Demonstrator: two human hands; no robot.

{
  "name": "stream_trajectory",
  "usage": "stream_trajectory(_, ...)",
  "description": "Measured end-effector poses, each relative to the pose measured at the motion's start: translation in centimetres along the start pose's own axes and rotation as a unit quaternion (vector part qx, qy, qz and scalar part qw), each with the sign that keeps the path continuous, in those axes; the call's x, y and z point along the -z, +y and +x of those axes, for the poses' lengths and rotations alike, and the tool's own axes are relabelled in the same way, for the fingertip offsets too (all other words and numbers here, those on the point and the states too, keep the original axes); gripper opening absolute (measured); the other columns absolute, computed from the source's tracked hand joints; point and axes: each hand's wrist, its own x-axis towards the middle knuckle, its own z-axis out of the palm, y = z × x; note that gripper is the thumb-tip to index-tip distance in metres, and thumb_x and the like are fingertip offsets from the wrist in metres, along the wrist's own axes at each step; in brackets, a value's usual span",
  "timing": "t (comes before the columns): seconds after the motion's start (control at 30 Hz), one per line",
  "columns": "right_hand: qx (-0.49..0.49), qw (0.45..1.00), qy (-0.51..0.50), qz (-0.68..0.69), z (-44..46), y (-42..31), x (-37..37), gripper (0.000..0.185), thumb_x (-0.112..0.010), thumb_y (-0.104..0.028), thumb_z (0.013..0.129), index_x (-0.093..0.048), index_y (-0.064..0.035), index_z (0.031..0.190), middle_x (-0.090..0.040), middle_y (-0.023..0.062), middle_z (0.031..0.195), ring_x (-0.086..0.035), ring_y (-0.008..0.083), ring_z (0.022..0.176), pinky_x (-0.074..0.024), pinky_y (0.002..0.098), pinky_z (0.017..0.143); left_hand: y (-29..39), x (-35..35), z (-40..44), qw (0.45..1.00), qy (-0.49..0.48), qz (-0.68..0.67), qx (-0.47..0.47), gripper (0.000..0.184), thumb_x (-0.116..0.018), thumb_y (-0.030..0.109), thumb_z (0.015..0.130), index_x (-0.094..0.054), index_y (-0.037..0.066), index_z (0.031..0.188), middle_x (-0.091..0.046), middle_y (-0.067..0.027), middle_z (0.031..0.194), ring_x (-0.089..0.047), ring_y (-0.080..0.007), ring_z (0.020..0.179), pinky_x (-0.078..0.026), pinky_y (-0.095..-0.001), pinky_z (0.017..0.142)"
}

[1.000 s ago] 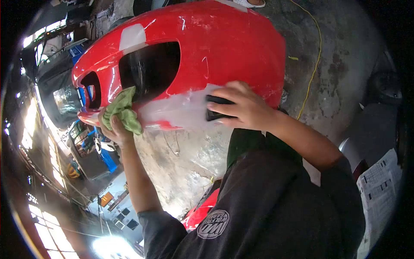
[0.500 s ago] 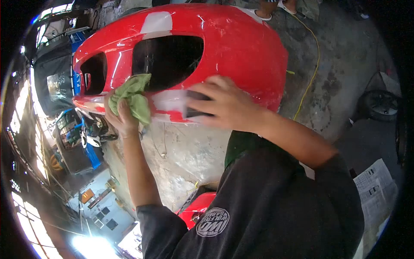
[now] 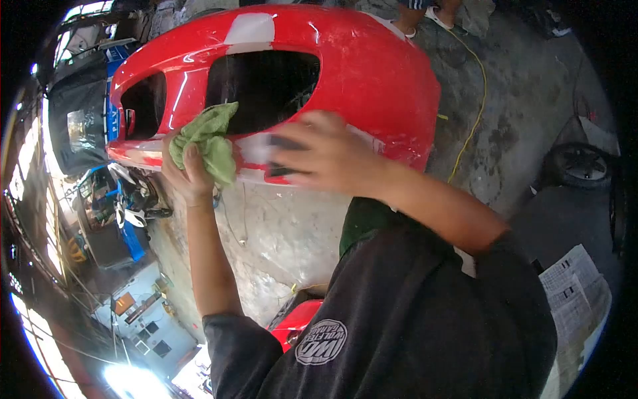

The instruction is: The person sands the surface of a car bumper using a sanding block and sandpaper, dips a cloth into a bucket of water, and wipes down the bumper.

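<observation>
A red car bumper (image 3: 379, 73) with large dark openings lies in front of me, with pale grey-white patches on its paint. My left hand (image 3: 187, 178) grips a crumpled green cloth (image 3: 211, 143) against the near edge of the bumper, thumb over the cloth. On the right, my right hand (image 3: 332, 156), blurred by motion, presses a black sanding pad (image 3: 284, 143) onto a pale patch (image 3: 251, 150) below the larger opening. The pad shows between its fingers, its underside hidden.
A yellow cable (image 3: 480, 106) runs over the concrete floor to the right. Another person's feet (image 3: 438, 18) are beyond the bumper. A wheel (image 3: 581, 166) and newspaper sheets (image 3: 573, 282) lie on the right. Another red part (image 3: 299, 319) is below, close to my body.
My right hand has slid a little left along the pale patch with the pad. My left hand still grips the cloth, and the whole view has shifted slightly.
</observation>
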Motion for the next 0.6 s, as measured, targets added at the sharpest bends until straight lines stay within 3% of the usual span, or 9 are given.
stream_trajectory(0.07, 0.009, 1.0, -0.008, -0.016, 5.7, -2.1, -2.7, 0.025, -0.076, -0.031, 0.078, -0.074, -0.0152, 0.097, -0.064, 0.0051, 0.114, -0.056, 0.0309, 0.111, -0.0485, 0.0497, 0.09, -0.7, 0.2, 0.0, 1.0, 0.017, -0.017, 0.006, 0.054, -0.058, 0.04, 0.096, -0.06, -0.008, 0.12, -0.067, -0.017, 0.108, -0.063, -0.0257, 0.099, -0.05, -0.0358, 0.09)
stream_trajectory(0.17, 0.013, 0.997, 0.073, -0.012, 6.1, -2.2, -4.0, 0.02, -0.073, -0.032, 0.079, -0.072, -0.0155, 0.089, -0.063, 0.0043, 0.108, -0.056, 0.0298, 0.107, -0.0478, 0.0465, 0.084, -1.7, 0.5, 0.0, 0.999, 0.008, -0.046, 0.005, 0.055, -0.058, 0.042, 0.097, -0.06, -0.007, 0.123, -0.066, -0.0161, 0.111, -0.062, -0.0258, 0.102, -0.049, -0.0382, 0.095)
stream_trajectory(0.2, -0.025, 1.0, 0.003, 0.005, 4.5, -2.1, -2.2, 0.034, -0.078, -0.031, 0.083, -0.072, -0.0158, 0.112, -0.062, 0.005, 0.122, -0.056, 0.0321, 0.112, -0.0478, 0.0484, 0.095, -1.2, 0.4, 0.0, 1.0, -0.003, -0.023, -0.009, 0.056, -0.058, 0.043, 0.098, -0.06, -0.007, 0.124, -0.066, -0.016, 0.111, -0.062, -0.0259, 0.103, -0.049, -0.0388, 0.096)
stream_trajectory(0.37, -0.071, 0.994, 0.025, 0.084, -8.1, 3.1, 1.5, 0.06, -0.083, -0.024, 0.081, -0.066, -0.0168, 0.138, -0.055, 0.0116, 0.148, -0.052, 0.0393, 0.124, -0.0439, 0.0514, 0.107, -0.7, -0.4, 0.3, 1.0, 0.005, -0.014, -0.019, 0.07, -0.059, 0.056, 0.098, -0.059, -0.007, 0.129, -0.065, -0.016, 0.115, -0.063, -0.0261, 0.106, -0.048, -0.0395, 0.1)
stream_trajectory(0.4, -0.083, 0.993, 0.03, 0.075, -10.7, 3.9, 1.7, 0.059, -0.081, -0.025, 0.082, -0.067, -0.0167, 0.139, -0.055, 0.0116, 0.147, -0.052, 0.0384, 0.124, -0.0435, 0.0514, 0.107, -0.6, -0.4, 0.2, 0.999, 0.002, -0.035, -0.017, 0.064, -0.059, 0.045, 0.098, -0.059, -0.009, 0.133, -0.07, -0.02, 0.114, -0.067, -0.0296, 0.108, -0.051, -0.0404, 0.099)
stream_trajectory(0.5, -0.125, 0.991, 0.02, 0.039, -16.0, 4.8, 2.9, 0.057, -0.079, -0.023, 0.083, -0.067, -0.0164, 0.139, -0.055, 0.012, 0.146, -0.052, 0.0377, 0.124, -0.0424, 0.0514, 0.107, -0.1, -0.3, 0.4, 0.999, -0.029, 0.014, -0.04, 0.064, -0.059, 0.042, 0.098, -0.058, -0.009, 0.136, -0.069, -0.021, 0.119, -0.067, -0.0293, 0.112, -0.051, -0.04, 0.101)
stream_trajectory(0.53, -0.14, 0.99, 0.013, 0.023, -17.2, 4.7, 3.4, 0.057, -0.079, -0.022, 0.084, -0.067, -0.0164, 0.139, -0.055, 0.0122, 0.146, -0.052, 0.0378, 0.124, -0.0421, 0.0514, 0.107, -0.1, -0.4, 0.5, 0.996, -0.043, 0.022, -0.072, 0.058, -0.062, 0.032, 0.095, -0.059, -0.008, 0.138, -0.07, -0.0217, 0.124, -0.068, -0.0314, 0.113, -0.051, -0.0414, 0.102)
stream_trajectory(0.6, -0.184, 0.983, 0.014, -0.008, -19.1, 4.2, 4.6, 0.055, -0.079, -0.021, 0.084, -0.067, -0.0163, 0.138, -0.055, 0.0124, 0.146, -0.052, 0.0375, 0.124, -0.0417, 0.0509, 0.107, 1.4, -0.6, 0.4, 0.983, -0.09, 0.099, -0.125, 0.054, -0.064, 0.024, 0.092, -0.061, -0.007, 0.135, -0.07, -0.022, 0.126, -0.068, -0.0333, 0.113, -0.051, -0.0426, 0.103)
